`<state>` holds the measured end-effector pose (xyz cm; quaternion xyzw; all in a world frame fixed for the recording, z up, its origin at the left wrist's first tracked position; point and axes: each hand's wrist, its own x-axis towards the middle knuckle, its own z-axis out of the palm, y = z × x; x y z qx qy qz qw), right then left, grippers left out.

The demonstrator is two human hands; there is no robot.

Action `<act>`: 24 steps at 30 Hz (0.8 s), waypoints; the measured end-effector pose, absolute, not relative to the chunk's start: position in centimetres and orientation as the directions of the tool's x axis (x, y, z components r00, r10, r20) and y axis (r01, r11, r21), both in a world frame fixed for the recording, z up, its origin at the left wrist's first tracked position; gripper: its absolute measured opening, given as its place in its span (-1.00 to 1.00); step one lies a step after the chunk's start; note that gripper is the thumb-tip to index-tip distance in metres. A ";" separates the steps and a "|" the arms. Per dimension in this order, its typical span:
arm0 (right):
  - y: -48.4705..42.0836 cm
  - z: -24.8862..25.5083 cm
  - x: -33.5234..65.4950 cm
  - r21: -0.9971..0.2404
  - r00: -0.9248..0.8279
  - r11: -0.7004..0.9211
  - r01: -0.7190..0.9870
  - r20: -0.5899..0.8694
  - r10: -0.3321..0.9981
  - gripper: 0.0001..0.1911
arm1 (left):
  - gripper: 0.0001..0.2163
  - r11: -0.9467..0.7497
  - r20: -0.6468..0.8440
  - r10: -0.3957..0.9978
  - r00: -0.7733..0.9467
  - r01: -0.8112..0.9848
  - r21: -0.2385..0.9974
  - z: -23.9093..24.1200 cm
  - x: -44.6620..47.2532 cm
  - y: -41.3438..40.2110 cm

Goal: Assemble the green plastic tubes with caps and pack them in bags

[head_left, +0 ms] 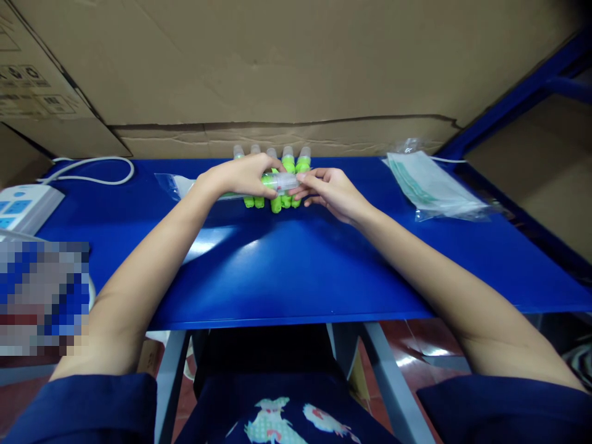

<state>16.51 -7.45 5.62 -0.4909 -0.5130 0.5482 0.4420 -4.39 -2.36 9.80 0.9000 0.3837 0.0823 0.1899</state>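
Both my hands meet at the far middle of the blue table (287, 271). Between them lies a sideways green highlighter with a clear cap (281, 181). My left hand (240, 176) is wrapped over its green body, fingers closed. My right hand (326, 191) pinches the clear cap end with thumb and fingertips. Just beneath the hands lies a row of several more green highlighters (289, 163), side by side with their clear caps pointing toward the cardboard wall. A clear plastic bag (173, 184) lies flat under my left wrist.
A stack of clear-wrapped packets (432, 185) lies at the table's right rear. A white power strip (23, 206) with a looped white cable (92, 169) sits at the left. Cardboard boxes (277, 68) wall off the back. A blue frame rail (518, 98) runs up the right.
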 end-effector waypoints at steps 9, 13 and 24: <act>-7.9 5.8 16.1 -0.978 -0.214 -0.207 -0.007 -0.201 0.956 -0.80 | -0.42 -0.663 -0.009 0.700 0.714 0.655 0.363 10.4 -4.2 -3.1; -8.2 5.8 15.8 -0.980 -0.212 -0.198 -0.002 -0.194 0.958 -0.70 | -0.48 -0.684 0.006 0.679 0.734 0.629 0.369 10.8 -4.1 -3.5; -8.0 5.6 16.1 -1.000 -0.205 0.026 -0.005 0.027 0.978 -0.46 | -0.66 -0.517 0.200 0.780 0.593 0.429 0.741 9.8 -3.6 -2.8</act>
